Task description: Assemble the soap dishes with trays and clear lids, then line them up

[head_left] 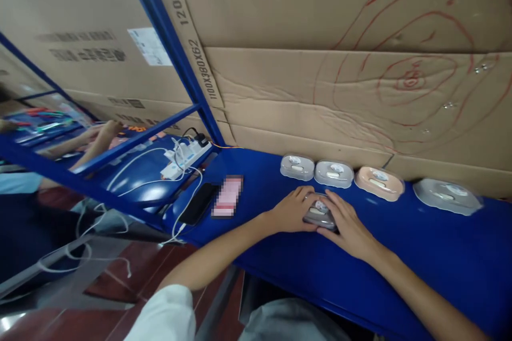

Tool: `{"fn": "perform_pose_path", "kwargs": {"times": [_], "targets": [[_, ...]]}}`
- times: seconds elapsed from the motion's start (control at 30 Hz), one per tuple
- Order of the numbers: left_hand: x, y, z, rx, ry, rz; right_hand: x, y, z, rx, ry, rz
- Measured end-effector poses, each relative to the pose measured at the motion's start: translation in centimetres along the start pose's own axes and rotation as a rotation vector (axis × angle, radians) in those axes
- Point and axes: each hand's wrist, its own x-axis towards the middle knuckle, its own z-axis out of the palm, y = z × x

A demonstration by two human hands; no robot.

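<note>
A grey oval case (pixel 320 215) with a clear cover lies on the blue table (pixel 276 248), between my two hands. My left hand (pixel 294 210) wraps round its left side, fingers over the top edge. Round the right side curls my right hand (pixel 347 224), its thumb at the near edge. Behind them, along the cardboard, stand a grey case (pixel 297 168), a second grey case (pixel 334 175), a peach case (pixel 380 184) and a wider grey case (pixel 448 197), all with clear covers.
Left of my hands lie a black phone (pixel 199 203) with a cable and a pink blurred item (pixel 228 197). A white power strip (pixel 186 161) with tangled cables sits beyond the blue frame (pixel 140 165). Another person's hands (pixel 106 130) work at the far left. Cardboard (pixel 280 80) walls the table's back.
</note>
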Motion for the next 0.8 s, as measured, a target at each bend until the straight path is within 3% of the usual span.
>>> {"fn": "perform_pose_path", "kwargs": {"times": [0.17, 0.47, 0.63, 0.8], "targets": [[1.2, -2.0, 1.4, -0.196, 0.021, 0.004, -0.1, 2.7, 0.8, 0.068, 0.05, 0.058], [0.3, -3.3, 0.5, -0.42, -0.073, -0.046, 0.0, 2.3, 0.7, 0.284, 0.266, 0.13], [0.1, -3.7, -0.4, -0.534, -0.179, -0.071, 0.3, 2.4, 0.4, 0.261, 0.358, 0.162], [0.2, -4.0, -0.6, -0.552, -0.133, -0.009, 0.1, 1.8, 0.6, 0.236, 0.379, 0.149]]}}
